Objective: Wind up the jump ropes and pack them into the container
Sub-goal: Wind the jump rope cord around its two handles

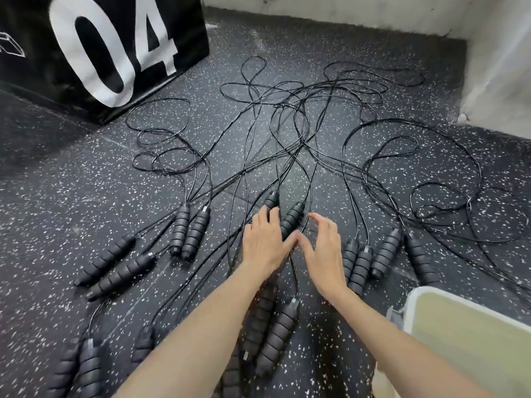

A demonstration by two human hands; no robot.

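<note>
Fingers (270, 218) of the left hand (263, 245) rest on one mid-frame handle (271, 200), the right hand (323, 251) hovers empty; lifting could snag the crossed cords (275, 124), far from the container (471, 337) at lower right.

Matt, ribbed foam-like handles (290, 222) are joined to thin glossy black cords (287, 124), laid on a speckled rubbery floor (86, 196) beside a smooth pale plastic container (471, 337).

Left hand (263, 248) flat, right hand (323, 248) loosely curved, thumbs touching.
</note>
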